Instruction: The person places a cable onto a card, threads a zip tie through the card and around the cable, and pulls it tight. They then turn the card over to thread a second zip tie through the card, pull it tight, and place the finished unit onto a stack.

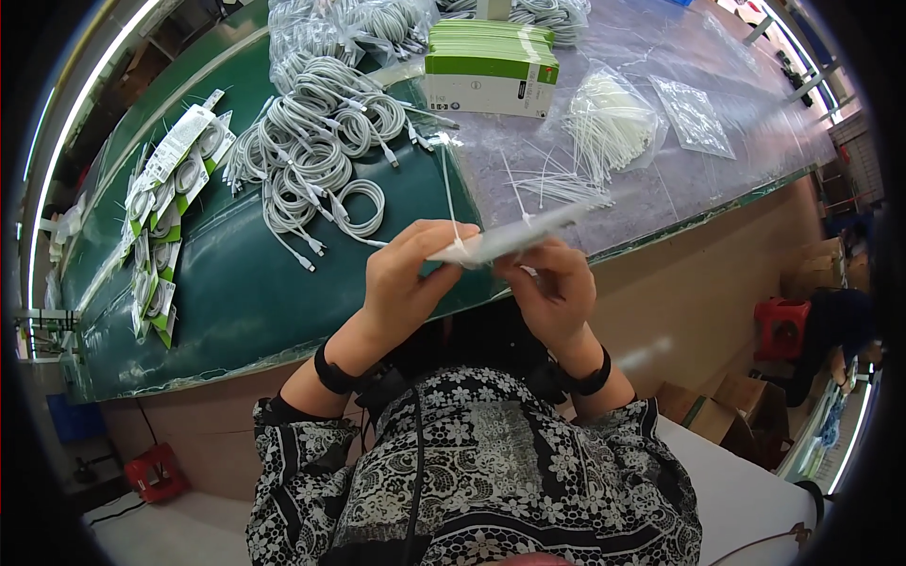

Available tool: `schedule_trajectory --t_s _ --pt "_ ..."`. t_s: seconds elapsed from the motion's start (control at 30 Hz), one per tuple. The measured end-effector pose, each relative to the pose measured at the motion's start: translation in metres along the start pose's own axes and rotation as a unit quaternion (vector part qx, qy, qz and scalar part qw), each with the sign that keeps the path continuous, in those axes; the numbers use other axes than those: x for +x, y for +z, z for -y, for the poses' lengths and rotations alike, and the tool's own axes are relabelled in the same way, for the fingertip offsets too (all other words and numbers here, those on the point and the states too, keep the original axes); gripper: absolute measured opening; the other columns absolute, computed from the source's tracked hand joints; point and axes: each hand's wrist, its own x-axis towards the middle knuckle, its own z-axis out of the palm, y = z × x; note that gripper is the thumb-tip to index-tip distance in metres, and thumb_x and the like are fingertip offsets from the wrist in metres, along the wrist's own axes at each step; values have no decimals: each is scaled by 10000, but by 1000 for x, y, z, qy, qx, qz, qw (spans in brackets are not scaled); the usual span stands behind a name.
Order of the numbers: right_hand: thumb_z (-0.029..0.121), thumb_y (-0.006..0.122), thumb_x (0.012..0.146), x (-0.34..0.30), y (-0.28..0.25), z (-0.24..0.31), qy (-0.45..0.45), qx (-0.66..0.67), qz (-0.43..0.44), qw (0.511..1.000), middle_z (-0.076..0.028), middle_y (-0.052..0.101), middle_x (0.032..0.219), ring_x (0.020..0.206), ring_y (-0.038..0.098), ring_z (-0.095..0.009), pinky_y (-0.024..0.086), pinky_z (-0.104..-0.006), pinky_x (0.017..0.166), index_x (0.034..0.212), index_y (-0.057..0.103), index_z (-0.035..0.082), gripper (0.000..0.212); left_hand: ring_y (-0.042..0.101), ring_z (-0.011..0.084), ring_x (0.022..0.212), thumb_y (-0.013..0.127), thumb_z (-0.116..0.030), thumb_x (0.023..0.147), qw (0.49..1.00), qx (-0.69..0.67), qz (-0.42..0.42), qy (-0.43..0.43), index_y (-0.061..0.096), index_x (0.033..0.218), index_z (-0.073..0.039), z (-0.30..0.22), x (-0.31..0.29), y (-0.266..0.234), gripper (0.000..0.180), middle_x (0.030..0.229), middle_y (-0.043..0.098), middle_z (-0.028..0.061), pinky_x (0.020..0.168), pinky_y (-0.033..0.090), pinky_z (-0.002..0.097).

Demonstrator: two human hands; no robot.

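Between my hands a thin white packaging card (517, 234) is held up tilted, seen nearly edge-on. Two white cable ties (449, 193) pass through it, their loose tails pointing up and away. My left hand (408, 274) pinches the card's left end, thumb below and fingers on top. Under its right half, the fingers of my right hand (555, 291) are closed, gripping close to one of the ties. Something whitish shows beneath the card, but the card and fingers hide most of it.
Coiled grey-white cables (316, 141) lie in a heap beyond my left hand. Finished green-and-white cards with cables (170, 208) overlap at the left. A stack of cards (491, 71) stands at the back, beside a bag of cable ties (609, 113). Loose ties (557, 184) lie nearer.
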Motion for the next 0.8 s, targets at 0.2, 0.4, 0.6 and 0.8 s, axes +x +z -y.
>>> schedule_trajectory --t_s 0.2,0.4,0.6,0.8 --pt "-138 686 740 26 5 31 -79 -229 18 970 -85 630 838 697 611 -161 495 -265 584 1074 632 -19 359 635 124 863 610 21 893 936 -267 -71 -217 567 1121 16 3 -6 8 232 1016 659 98 705 533 274" --pt "-97 709 702 30 8 40 -111 -358 47 926 -76 600 783 652 587 -198 479 -296 555 982 667 -6 298 630 105 846 611 9 898 900 -334 -128 -250 550 1126 32 -3 1 18 238 976 666 71 691 501 220" --pt "-72 688 686 29 9 41 -113 -405 72 905 -82 566 779 667 572 -232 483 -320 576 985 650 -16 307 615 78 811 655 -18 875 951 -200 -123 -201 588 1059 29 6 -5 20 202 956 672 50 680 491 216" --pt "-81 696 677 28 10 43 -86 -411 83 904 -82 570 788 684 582 -239 486 -336 583 952 649 -6 290 619 112 749 686 -9 836 959 -143 -153 -192 606 1032 11 13 -10 23 212 898 666 58 667 490 240"
